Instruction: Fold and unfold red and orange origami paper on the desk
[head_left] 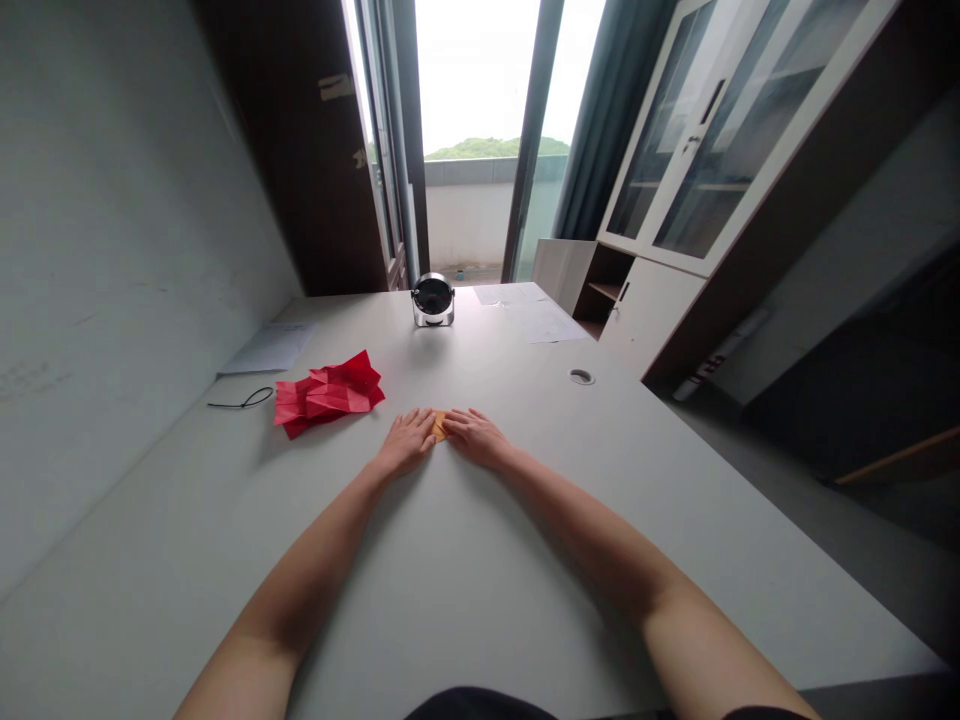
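Observation:
A small orange folded paper (440,425) lies on the grey table (465,560), mostly covered by my two hands. My left hand (406,441) rests flat on its left side, fingers stretched forward and together. My right hand (475,436) presses on its right side, fingers pointing left across the paper. Only a small orange strip shows between the hands.
A crumpled red folded paper (327,394) lies to the left, beside a black loop of cord (246,400) and a white sheet (268,348). A small round fan (433,299) and more sheets (534,315) stand at the far edge. A cable hole (581,376) is at right.

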